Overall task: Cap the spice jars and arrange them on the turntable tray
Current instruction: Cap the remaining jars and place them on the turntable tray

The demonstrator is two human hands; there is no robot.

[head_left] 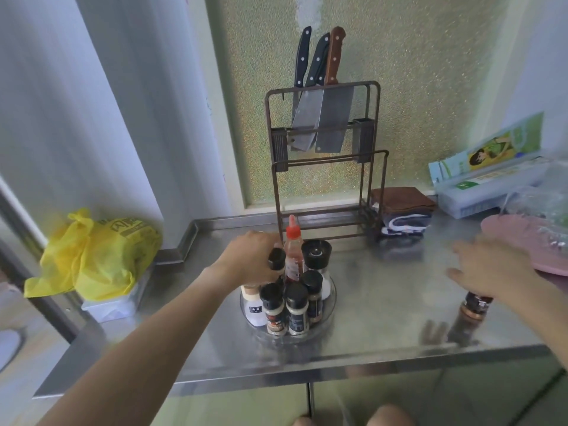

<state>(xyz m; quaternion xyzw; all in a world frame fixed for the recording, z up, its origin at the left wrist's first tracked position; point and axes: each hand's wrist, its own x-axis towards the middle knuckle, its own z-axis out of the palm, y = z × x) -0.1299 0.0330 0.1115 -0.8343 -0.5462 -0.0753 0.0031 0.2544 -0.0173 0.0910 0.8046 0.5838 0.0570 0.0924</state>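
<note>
A clear round turntable tray (328,315) stands on the steel counter. It holds several black-capped spice jars (297,309), a red-capped sauce bottle (293,250), a black-topped grinder (316,256) and a white bottle (253,305). My left hand (250,256) grips a black-capped jar (276,259) at the tray's back left. My right hand (491,269) hovers with fingers spread above a dark spice jar (475,305) standing alone on the counter to the right. Whether that hand touches the jar is unclear.
A metal knife rack (325,167) with cleavers stands behind the tray. Folded cloths (402,210) lie beside it. A yellow bag (92,256) sits far left, with boxes (485,167) and a pink item (534,247) at right. The counter's front edge (276,367) is near.
</note>
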